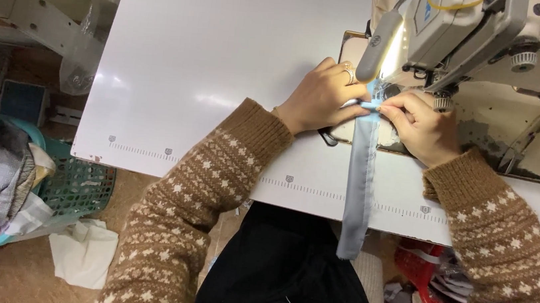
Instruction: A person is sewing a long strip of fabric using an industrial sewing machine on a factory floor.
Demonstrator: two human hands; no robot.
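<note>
Between the left hand [321, 98] and right hand [423, 126], both pinched shut, lies the grey strip [361, 174].

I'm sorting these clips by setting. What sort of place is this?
Probably a sewing workshop: a sewing machine on a white table, both hands pinching a blue fabric strip beside it, and a green basket of cloth on the floor.
</note>
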